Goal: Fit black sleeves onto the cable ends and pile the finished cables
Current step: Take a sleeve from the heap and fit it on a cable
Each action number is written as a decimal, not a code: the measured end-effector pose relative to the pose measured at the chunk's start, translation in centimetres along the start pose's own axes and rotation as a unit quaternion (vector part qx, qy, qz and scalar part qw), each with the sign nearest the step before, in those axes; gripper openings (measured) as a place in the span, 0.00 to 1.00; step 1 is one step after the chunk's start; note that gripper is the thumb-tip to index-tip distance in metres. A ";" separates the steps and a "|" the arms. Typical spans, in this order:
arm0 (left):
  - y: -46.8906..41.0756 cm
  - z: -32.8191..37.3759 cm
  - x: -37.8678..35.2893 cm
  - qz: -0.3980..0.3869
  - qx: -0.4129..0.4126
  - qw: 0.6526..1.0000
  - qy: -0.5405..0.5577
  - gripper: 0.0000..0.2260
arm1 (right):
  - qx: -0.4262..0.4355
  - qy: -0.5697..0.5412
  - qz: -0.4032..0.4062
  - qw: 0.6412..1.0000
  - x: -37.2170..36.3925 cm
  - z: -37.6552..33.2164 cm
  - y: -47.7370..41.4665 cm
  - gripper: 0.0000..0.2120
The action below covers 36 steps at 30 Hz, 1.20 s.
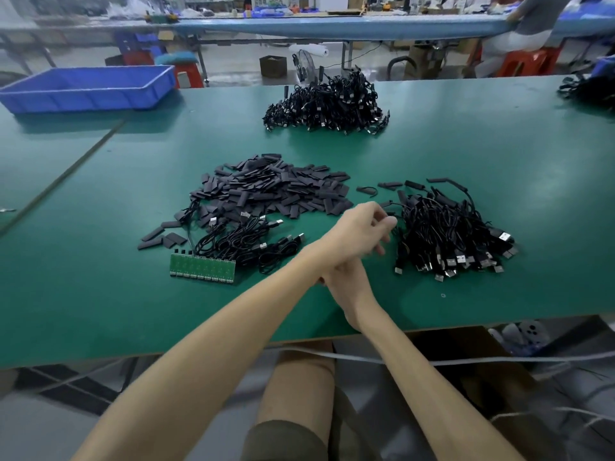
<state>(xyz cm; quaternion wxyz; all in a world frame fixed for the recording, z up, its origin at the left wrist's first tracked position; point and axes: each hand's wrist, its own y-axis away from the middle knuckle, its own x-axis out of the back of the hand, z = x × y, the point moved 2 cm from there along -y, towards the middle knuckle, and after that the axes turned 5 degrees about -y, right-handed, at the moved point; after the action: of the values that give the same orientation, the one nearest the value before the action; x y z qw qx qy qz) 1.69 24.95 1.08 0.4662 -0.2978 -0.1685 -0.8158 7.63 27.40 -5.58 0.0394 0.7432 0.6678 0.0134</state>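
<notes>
A blue tray (83, 104) sits at the far left of the green table (100, 311); a green circuit board (203, 269) lies near, touching loose cables (246, 244); behind them spreads the heap of black sleeves (276, 188); farther off, a cable heap (326, 104); the left hand (361, 227), blurred, fingers bent, crosses over and hides the right hand (346, 281); neither grip can be told; the sleeved cable pile (449, 234) lies just right.

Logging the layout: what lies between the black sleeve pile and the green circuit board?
Head view: a tangle of black USB cables lies between the sleeve pile and the green circuit board.
</notes>
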 end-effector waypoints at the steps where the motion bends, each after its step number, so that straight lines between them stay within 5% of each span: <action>1: 0.8 -0.3 1.0 0.013 -0.013 1.000 -0.006 0.09 | 0.012 -0.011 0.005 1.000 0.0 -0.2 0.0 0.16; 8: 9.3 -5.8 9.7 0.098 0.007 0.969 -0.227 0.12 | 0.075 -0.027 -0.024 0.997 -0.2 0.0 0.1 0.08; 12: 13.3 -10.2 14.0 -0.002 0.157 0.930 -0.334 0.23 | 0.086 -0.011 -0.033 0.996 -0.1 0.4 -0.1 0.07; 14: 14.1 -11.6 14.3 -0.027 0.167 0.929 -0.330 0.26 | 0.086 -0.003 -0.042 0.995 -0.2 0.4 -0.1 0.05; 17: 14.0 -12.4 13.5 0.045 0.129 0.940 -0.314 0.20 | 0.085 0.025 -0.062 0.994 -0.4 0.3 0.1 0.02; 22: 13.3 -12.1 9.4 0.135 0.106 0.979 -0.106 0.13 | 0.105 0.081 -0.093 0.987 -1.1 0.0 0.3 0.04; 36: 12.2 -9.9 6.3 0.205 0.100 0.972 -0.054 0.06 | 0.107 0.120 -0.080 0.984 -1.0 0.2 0.0 0.10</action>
<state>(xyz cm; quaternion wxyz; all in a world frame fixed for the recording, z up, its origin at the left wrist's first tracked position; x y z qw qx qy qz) 6.51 9.12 -2.45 0.6410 -0.3219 -0.2097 -0.6645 7.50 26.36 -5.74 -0.1194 0.6800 0.7229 0.0276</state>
